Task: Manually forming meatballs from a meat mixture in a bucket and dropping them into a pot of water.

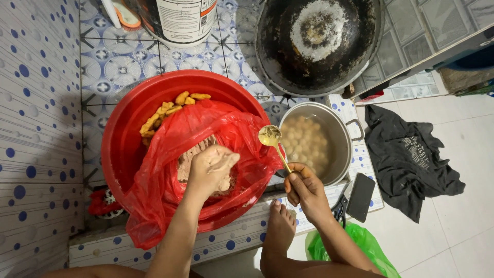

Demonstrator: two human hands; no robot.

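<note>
Left hand: my left hand [211, 170] is closed around a lump of pale, sticky paste [191, 163], fingers curled tight and smeared with it, inside the red plastic bag [170, 180].
Right hand: my right hand [304, 189] pinches the handle of a small gold-coloured spoon [272, 141] between thumb and fingertips, bowl up, just beside the bag's edge.
Where the paste sits: in the crinkled bag, which lines the round red basin [121, 149] on the tiled counter [123, 67].
Doing it well, as I judge: squeeze evenly so a smooth ball rises over thumb and forefinger, then scoop it clean with the spoon close to the fist.
Pot: the steel pot [342, 141], just right of the basin, holds cloudy water with many pale round balls [306, 141].
Textures: paste dense and wet; bag thin and glossy; yellow fried pieces [167, 109] rough, lying in the basin behind the bag.
Nearby: a blackened wok [316, 44], a dark phone [360, 197], a black cloth [411, 159] on the floor.
</note>
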